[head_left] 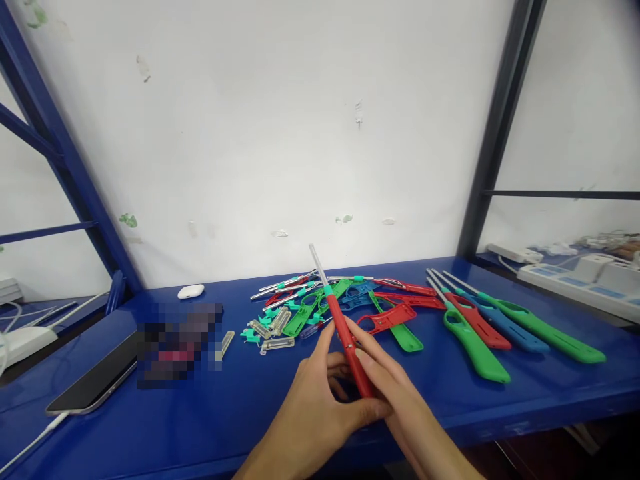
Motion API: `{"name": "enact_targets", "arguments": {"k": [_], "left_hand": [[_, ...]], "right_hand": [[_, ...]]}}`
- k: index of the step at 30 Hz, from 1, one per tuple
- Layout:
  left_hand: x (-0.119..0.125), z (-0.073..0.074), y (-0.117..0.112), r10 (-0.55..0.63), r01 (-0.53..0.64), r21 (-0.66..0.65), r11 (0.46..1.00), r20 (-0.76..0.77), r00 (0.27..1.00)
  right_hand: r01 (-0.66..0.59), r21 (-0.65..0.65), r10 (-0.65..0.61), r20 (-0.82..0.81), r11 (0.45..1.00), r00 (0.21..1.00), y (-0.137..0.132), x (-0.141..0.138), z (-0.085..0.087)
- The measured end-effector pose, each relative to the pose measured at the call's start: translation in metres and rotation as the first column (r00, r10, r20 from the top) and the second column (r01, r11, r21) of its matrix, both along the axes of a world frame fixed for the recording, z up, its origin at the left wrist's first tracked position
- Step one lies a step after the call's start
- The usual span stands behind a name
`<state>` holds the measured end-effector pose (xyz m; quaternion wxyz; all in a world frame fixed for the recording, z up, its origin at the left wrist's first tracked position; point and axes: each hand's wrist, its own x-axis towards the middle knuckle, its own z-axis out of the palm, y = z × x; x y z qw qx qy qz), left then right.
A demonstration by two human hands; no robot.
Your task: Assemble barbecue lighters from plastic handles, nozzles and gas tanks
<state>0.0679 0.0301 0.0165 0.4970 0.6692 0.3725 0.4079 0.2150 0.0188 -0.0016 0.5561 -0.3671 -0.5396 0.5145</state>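
Note:
Both my hands hold a red long-nosed lighter [345, 333], its metal tube tilted up and away toward the wall. My left hand [320, 393] wraps its fingers and thumb round the handle from the left. From the right, my right hand [390, 377] presses along the side of the same handle. Just beyond them lies a pile of lighter parts: green handle shells [300, 319], red handle shells [395, 319], metal tubes with teal collars [293, 295] and clear fuel tanks [277, 343].
Several whole lighters, among them a green one [475, 347], lie in a row on the right of the blue tabletop [210, 427]. At left are a phone [97, 377] with a cable, a white earphone case [191, 291] and a blurred-out item. Power strips [575, 287] stand far right.

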Motion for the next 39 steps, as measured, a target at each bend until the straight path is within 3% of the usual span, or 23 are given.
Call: {"name": "enact_targets", "arguments": {"k": [5,11,14,16,19,24,30,35,39], "left_hand": [[0.002,-0.004,0.001,0.038,-0.038,0.025,0.999,0.006,0.999],[0.004,-0.005,-0.004,0.07,-0.069,0.003,0.998,-0.012,0.998],[-0.001,-0.001,-0.004,0.189,-0.188,0.031,0.982,-0.027,0.982],[-0.007,0.002,-0.002,0.258,-0.257,0.006,0.966,-0.007,0.966],[-0.015,0.007,0.002,0.237,-0.233,-0.079,0.969,0.044,0.971],[-0.017,0.009,0.008,0.22,-0.203,-0.194,0.96,0.071,0.973],[-0.031,0.001,0.003,0.249,-0.262,-0.109,0.959,-0.113,0.962],[-0.045,-0.005,-0.004,0.302,-0.313,-0.15,0.938,-0.093,0.949],[-0.044,-0.002,-0.005,0.29,-0.289,-0.207,0.935,-0.027,0.957]], "right_hand": [[0.052,0.093,-0.069,0.198,0.994,0.978,-0.002,0.004,-0.003],[0.125,0.19,-0.178,0.292,0.974,0.94,-0.014,0.01,0.009],[0.187,0.248,-0.266,0.339,0.95,0.902,-0.007,0.022,0.011],[0.194,0.211,-0.258,0.338,0.958,0.905,0.003,0.031,0.009],[0.149,0.11,-0.176,0.307,0.983,0.935,0.015,0.04,0.003],[0.15,0.091,-0.173,0.349,0.984,0.921,0.015,0.041,-0.003],[0.149,0.078,-0.167,0.372,0.986,0.913,0.014,0.039,-0.004],[0.153,0.051,-0.161,0.4,0.987,0.902,0.014,0.039,-0.005],[0.152,0.062,-0.164,0.408,0.986,0.898,0.014,0.039,-0.007]]}}
